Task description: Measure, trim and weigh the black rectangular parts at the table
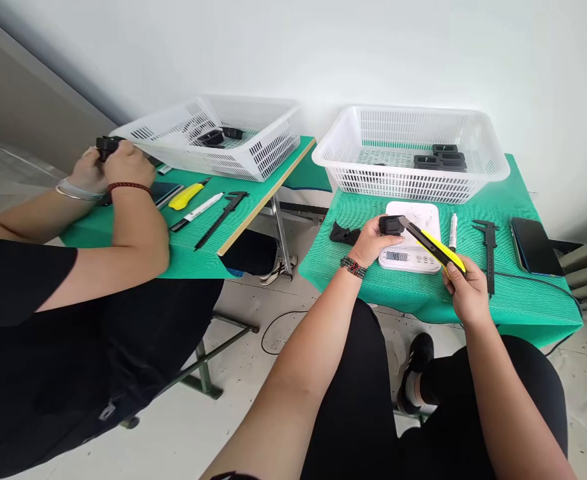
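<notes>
Two hands work over the scale (413, 240) near the desk's front edge: left hand (373, 241) fingers clamped on a black part (391, 225), right hand (466, 288) gripping a yellow utility knife (436, 248).

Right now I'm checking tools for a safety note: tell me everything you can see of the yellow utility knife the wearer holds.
The utility knife has a yellow, plastic-looking body with a dark front section. The right hand grips its rear end, and it slants up-left over the white scale. Its tip meets the small black part held in the left hand. Whether a blade is out cannot be told.
</notes>
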The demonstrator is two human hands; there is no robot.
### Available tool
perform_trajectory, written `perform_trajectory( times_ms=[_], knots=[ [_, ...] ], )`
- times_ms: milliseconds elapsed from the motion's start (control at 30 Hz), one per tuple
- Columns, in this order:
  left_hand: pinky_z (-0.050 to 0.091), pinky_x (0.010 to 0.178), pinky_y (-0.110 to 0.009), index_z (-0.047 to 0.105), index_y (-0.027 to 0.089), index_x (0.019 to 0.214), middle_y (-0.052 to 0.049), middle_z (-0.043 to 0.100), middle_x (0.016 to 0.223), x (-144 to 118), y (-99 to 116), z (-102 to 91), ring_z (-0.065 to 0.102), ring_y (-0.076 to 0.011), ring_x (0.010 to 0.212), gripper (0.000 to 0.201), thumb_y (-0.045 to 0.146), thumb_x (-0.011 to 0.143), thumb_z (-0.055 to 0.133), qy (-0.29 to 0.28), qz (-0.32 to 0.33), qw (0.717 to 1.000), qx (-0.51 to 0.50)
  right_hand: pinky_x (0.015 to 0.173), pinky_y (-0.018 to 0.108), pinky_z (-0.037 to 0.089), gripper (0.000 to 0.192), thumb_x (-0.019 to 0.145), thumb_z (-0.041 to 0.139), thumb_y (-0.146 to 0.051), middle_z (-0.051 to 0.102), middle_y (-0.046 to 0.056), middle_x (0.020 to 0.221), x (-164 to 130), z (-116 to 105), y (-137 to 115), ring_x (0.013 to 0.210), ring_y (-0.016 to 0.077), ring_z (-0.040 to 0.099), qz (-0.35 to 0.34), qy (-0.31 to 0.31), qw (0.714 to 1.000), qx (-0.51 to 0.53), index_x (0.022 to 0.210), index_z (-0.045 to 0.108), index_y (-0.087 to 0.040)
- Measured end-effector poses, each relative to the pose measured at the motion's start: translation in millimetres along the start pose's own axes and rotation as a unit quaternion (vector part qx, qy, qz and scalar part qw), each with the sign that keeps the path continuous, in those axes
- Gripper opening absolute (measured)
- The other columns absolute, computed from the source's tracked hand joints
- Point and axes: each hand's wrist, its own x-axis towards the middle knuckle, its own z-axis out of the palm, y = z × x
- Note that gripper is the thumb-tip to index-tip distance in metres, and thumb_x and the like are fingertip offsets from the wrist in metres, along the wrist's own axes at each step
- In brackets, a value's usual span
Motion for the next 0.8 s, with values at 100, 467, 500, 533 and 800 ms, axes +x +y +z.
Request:
perform_trajectory(
  times_ms=[100, 467, 500, 533, 800],
  knots=[
    [0.051, 0.084, -0.035, 0.074, 0.017, 0.084, 0.0, 0.071, 0.081, -0.1, -0.2, -0.2, 0.065, -0.0197, 0.083, 0.037, 0.031, 0.055, 0.094, 0.0, -0.001, 1.0, -0.005, 0.045, 0.022, 0.034, 0.042, 0.077, 0.083, -0.052, 0.056, -0.004, 0.065, -0.3, 0.4, 0.5, 0.053, 0.0103, 0.045, 0.001, 0.013, 1.0, 0.005, 0.101, 0.07, -0.021],
    [0.051, 0.089, -0.038, 0.076, 0.018, 0.089, -0.001, 0.072, 0.086, 1.4, -5.3, -0.4, 0.066, -0.0227, 0.089, 0.043, 0.033, 0.054, 0.095, 0.006, -0.002, 1.0, 0.004, 0.044, 0.024, 0.034, 0.038, 0.081, 0.08, -0.053, 0.054, -0.004, 0.062, 0.3, 0.4, -1.7, 0.052, 0.0116, 0.045, -0.009, -0.01, 1.0, -0.02, 0.101, 0.069, -0.022],
    [0.051, 0.088, -0.038, 0.076, 0.018, 0.09, -0.001, 0.072, 0.086, 1.6, -5.8, -0.5, 0.066, -0.0225, 0.089, 0.043, 0.032, 0.054, 0.095, 0.007, -0.001, 1.0, 0.006, 0.044, 0.024, 0.034, 0.038, 0.08, 0.08, -0.053, 0.054, -0.004, 0.062, 0.4, 0.6, -1.6, 0.052, 0.0115, 0.044, -0.01, -0.01, 1.0, -0.019, 0.1, 0.069, -0.022],
    [0.051, 0.087, -0.037, 0.076, 0.018, 0.09, -0.001, 0.072, 0.086, 1.8, -6.1, -0.6, 0.065, -0.0221, 0.088, 0.043, 0.032, 0.054, 0.095, 0.008, 0.0, 1.0, 0.008, 0.044, 0.024, 0.033, 0.038, 0.08, 0.08, -0.053, 0.054, -0.005, 0.062, 0.6, 0.8, -1.3, 0.052, 0.0113, 0.044, -0.011, -0.01, 1.0, -0.015, 0.1, 0.07, -0.022],
    [0.049, 0.08, -0.034, 0.075, 0.017, 0.087, -0.001, 0.068, 0.081, 1.4, -3.9, -0.7, 0.062, -0.0196, 0.083, 0.042, 0.032, 0.053, 0.095, 0.007, 0.005, 1.0, 0.023, 0.045, 0.023, 0.032, 0.038, 0.08, 0.081, -0.051, 0.054, -0.005, 0.063, 2.6, -2.3, 2.3, 0.051, 0.0104, 0.044, 0.003, -0.019, 1.0, 0.011, 0.101, 0.07, -0.022]
  ],
)
